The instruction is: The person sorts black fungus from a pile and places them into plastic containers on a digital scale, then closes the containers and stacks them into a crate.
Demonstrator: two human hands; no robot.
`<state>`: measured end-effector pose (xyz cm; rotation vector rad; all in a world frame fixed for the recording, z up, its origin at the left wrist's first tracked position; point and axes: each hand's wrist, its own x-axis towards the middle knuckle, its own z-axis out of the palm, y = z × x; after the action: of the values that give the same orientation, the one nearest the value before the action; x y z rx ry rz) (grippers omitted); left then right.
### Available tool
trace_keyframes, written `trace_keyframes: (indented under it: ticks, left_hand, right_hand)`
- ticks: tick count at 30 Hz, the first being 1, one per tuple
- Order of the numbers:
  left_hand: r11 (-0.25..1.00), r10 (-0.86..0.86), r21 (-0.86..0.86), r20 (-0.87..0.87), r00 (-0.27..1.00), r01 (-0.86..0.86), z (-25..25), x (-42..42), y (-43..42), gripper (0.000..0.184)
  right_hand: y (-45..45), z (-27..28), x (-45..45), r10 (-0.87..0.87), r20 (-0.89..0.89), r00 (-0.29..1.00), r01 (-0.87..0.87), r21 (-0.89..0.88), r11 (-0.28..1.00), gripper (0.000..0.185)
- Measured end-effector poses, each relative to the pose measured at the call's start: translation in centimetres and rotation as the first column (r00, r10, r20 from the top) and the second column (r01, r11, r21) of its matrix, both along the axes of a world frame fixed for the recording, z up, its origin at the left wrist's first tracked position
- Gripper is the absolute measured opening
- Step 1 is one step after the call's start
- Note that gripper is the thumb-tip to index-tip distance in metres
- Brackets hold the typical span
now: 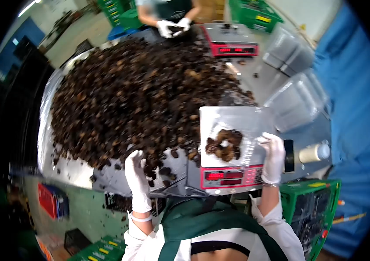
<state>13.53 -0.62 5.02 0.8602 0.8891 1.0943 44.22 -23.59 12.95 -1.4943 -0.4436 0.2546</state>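
Observation:
A wide heap of dark brown pieces that look like wood ear mushrooms covers much of the metal table. My left hand, in a white glove, is at the near edge of this heap with its fingers curled in; what lies between them is hidden. On a red-framed digital scale rests an open clear plastic box, and a small clump of brown mushrooms lies inside. My gloved right hand is at the box's right side, its fingers closed on the clear plastic.
Across the table a person's gloved hands hold something dark beside a second scale. Stacked clear boxes stand at the right, near a white bottle. A green crate is beside me at the lower right.

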Motion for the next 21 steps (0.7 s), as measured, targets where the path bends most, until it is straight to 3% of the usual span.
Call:
trace_keyframes:
  ticks: [2,4,8,9,10,11,12,15,21]
  left_hand:
    - [0.975,0.220,0.071,-0.168,0.961,-0.210,0.0,-5.1,0.3,0.037]
    - [0.943,0.334,0.103,-0.251,0.909,-0.318,-0.7,-9.8,0.3,0.037]
    - [0.940,0.341,0.117,-0.328,0.881,-0.320,-2.8,-15.3,-0.7,0.036]
    - [0.947,0.320,0.071,-0.309,0.896,-0.313,-3.6,-16.1,-0.6,0.036]
    - [0.949,0.310,0.032,-0.293,0.904,-0.315,-4.2,-16.8,-0.5,0.035]
    - [0.951,0.293,-0.014,-0.276,0.916,-0.309,-4.4,-17.1,-0.5,0.036]
    - [0.956,0.267,-0.042,-0.269,0.925,-0.289,-4.9,-17.4,-0.2,0.037]
    - [0.969,0.214,-0.069,-0.252,0.944,-0.238,-5.3,-17.4,0.9,0.038]
    - [0.996,0.048,-0.068,-0.154,0.987,-0.059,-4.9,-16.6,3.4,0.034]
  right_hand:
    - [0.3,0.0,-0.7,0.023,0.064,0.998,-0.023,-0.007,1.000,0.026]
    - [1.2,0.6,-2.1,0.052,0.103,0.993,-0.049,-0.029,0.998,0.021]
    - [3.2,2.6,-3.0,0.159,0.387,0.908,-0.013,-0.354,0.935,0.008]
    - [3.2,2.4,-2.8,0.237,0.477,0.846,-0.025,-0.410,0.912,0.006]
    - [3.2,1.5,-2.2,0.364,0.683,0.633,0.017,-0.483,0.876,0.004]
    - [3.6,1.9,-2.8,0.442,0.731,0.520,0.054,-0.545,0.837,0.005]
    - [3.5,0.6,-3.2,0.485,0.645,0.591,0.060,-0.634,0.771,0.014]
    - [4.1,-2.3,-4.2,0.550,0.679,0.487,0.270,-0.716,0.644,0.037]
    - [3.7,-3.8,-3.8,0.538,0.622,0.569,0.256,-0.756,0.603,0.024]
